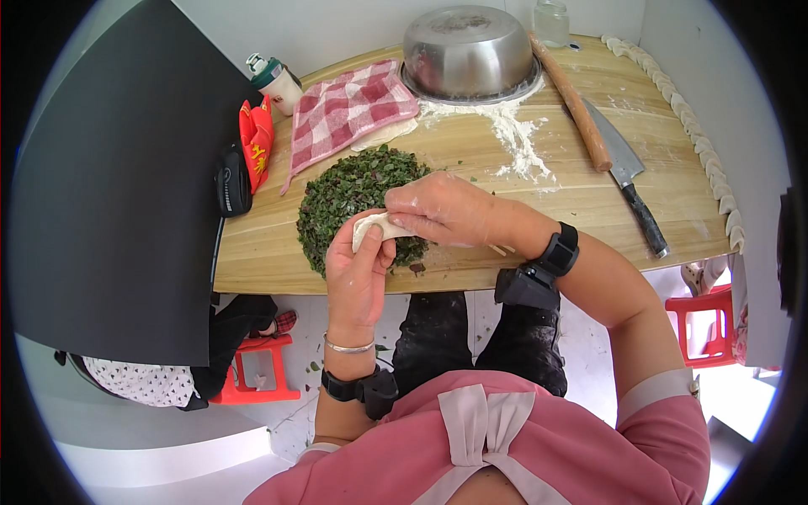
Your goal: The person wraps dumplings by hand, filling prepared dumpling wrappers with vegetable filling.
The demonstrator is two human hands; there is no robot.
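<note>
Between my two hands is a pale dumpling (370, 229), its dough folded over. My left hand (358, 265) cups it from below, thumb pressed on its front. Floury fingers of my right hand (438, 208) pinch the right end of its edge. Any filling inside is hidden. Just behind and beneath my hands lies a mound of chopped dark green leaves (337, 189) on the wooden table (459, 147), partly covered by them.
An upturned steel basin (467, 55) stands at the back near scattered flour (522, 139). A rolling pin (572, 101) rests across a cleaver (619, 147) on the right. Folded dumplings (703, 147) line the right edge. A checked cloth (349, 105) and a bottle (275, 82) are at left.
</note>
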